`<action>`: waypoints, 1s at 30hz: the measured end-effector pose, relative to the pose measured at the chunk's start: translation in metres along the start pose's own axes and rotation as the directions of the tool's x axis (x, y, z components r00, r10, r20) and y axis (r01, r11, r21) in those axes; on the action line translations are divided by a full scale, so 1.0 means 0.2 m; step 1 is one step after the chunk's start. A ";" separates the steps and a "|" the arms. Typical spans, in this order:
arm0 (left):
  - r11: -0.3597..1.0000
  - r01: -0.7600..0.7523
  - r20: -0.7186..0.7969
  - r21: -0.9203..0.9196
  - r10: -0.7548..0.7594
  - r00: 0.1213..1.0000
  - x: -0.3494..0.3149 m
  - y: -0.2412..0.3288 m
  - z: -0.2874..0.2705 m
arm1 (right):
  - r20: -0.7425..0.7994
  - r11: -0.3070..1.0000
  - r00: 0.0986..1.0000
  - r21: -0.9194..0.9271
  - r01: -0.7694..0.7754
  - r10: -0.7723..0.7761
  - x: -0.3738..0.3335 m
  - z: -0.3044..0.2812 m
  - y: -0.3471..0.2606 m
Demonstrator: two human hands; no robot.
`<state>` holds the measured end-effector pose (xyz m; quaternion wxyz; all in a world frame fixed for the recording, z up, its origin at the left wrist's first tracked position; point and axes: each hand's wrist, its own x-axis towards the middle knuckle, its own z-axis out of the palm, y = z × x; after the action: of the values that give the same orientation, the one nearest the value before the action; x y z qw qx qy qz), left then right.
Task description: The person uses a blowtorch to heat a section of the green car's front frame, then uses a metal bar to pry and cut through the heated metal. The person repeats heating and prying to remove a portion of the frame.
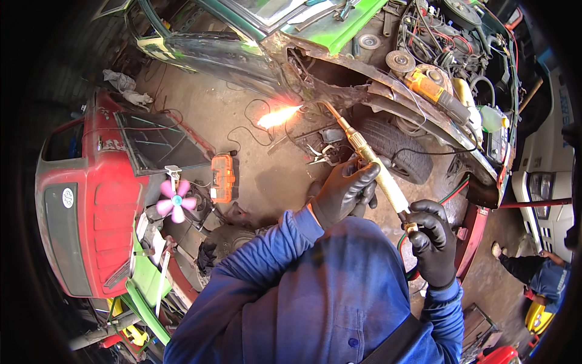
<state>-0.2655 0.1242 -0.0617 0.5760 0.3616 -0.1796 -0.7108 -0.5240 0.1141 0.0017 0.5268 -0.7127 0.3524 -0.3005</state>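
torch point(367, 151) brassy gold, fine knurled pattern on its grip point(391, 187) | flame point(280, 116) white, to my eye, edged orange-pink | left hand point(344, 189) and right hand point(433, 241) both gloved in black | sleeves point(257, 242) plain blue | grinder point(431, 88) yellow and dark grey | fan point(177, 213) pink round a pale-blue hub point(176, 200) | case point(222, 178) orange | cab point(111, 209) red

White vehicle point(545, 151) cropped at right, flame point(280, 116) seemingly blurred by glare

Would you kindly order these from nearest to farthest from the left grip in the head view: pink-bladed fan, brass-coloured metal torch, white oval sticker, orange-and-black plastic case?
1. Torch: touching the left grip.
2. Plastic case: to the left.
3. Fan: farther left, slightly lower.
4. Sticker: far left, on the red vehicle body.
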 end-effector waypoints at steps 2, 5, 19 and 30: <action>0.999 -0.006 -0.075 -0.042 0.002 0.997 0.03 -0.02 0.03 | -0.053 1.000 0.999 0.016 0.012 -0.011 0.01 0.02 0.01; 0.997 -0.057 -0.108 -0.050 0.052 0.993 0.05 -0.04 0.04 | -0.055 0.925 0.970 0.320 -0.207 0.236 0.00 0.03 0.02; 1.000 0.002 -0.058 -0.029 -0.004 0.998 0.04 -0.06 -0.03 | -0.001 0.816 0.888 0.394 -0.423 0.460 -0.03 0.07 0.13; 0.911 0.017 -0.177 0.411 0.061 0.982 0.05 0.00 -0.05 | 0.023 0.776 0.841 0.372 -0.509 0.540 0.03 0.06 0.07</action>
<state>-0.2602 0.1164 -0.0713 0.5094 0.5373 -0.2744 -0.6136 -0.5141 0.1120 -0.0145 0.6967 -0.4624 0.4971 -0.2317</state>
